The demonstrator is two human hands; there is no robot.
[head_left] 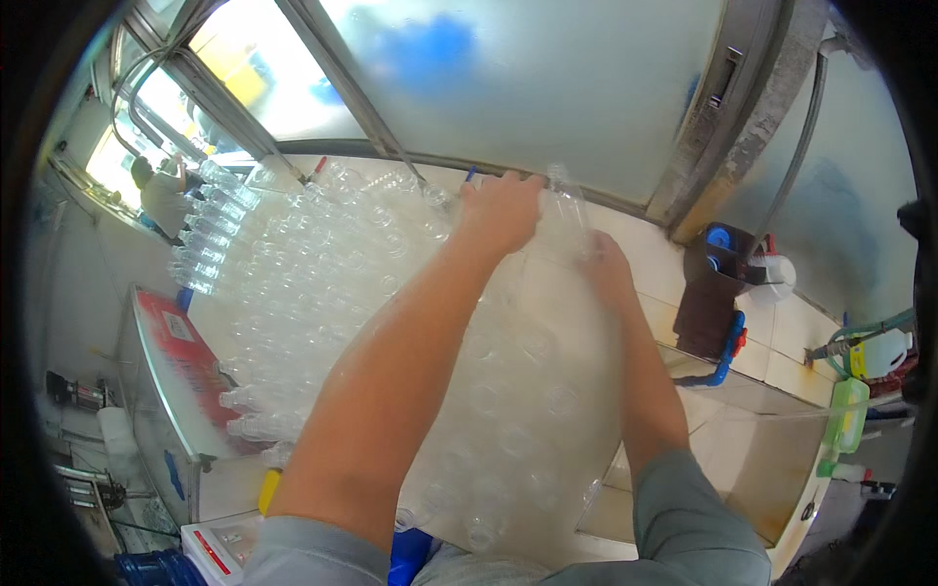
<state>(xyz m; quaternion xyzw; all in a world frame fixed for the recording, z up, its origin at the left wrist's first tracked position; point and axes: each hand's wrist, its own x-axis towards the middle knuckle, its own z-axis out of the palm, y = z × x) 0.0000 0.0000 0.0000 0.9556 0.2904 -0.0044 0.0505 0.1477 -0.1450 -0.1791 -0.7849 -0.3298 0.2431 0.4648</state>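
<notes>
Many clear plastic bottles are packed closely over the left and middle of a light surface, with hazier round shapes like bottle ends filling the area between my forearms. My left hand reaches to the far edge of this mass, back upward. Its thumb and fingers are spread apart and bent down, and I see nothing in them; the fingertips are partly hidden. Just right of it, my right hand closes on the lower part of a single clear bottle, which leans slightly. Glare blurs its outline.
Frosted sliding panels in a metal frame stand behind the tiled ledge. A dark box with blue parts and a blue pipe with a red valve are at right. At left lies a red panel; another person stands beyond.
</notes>
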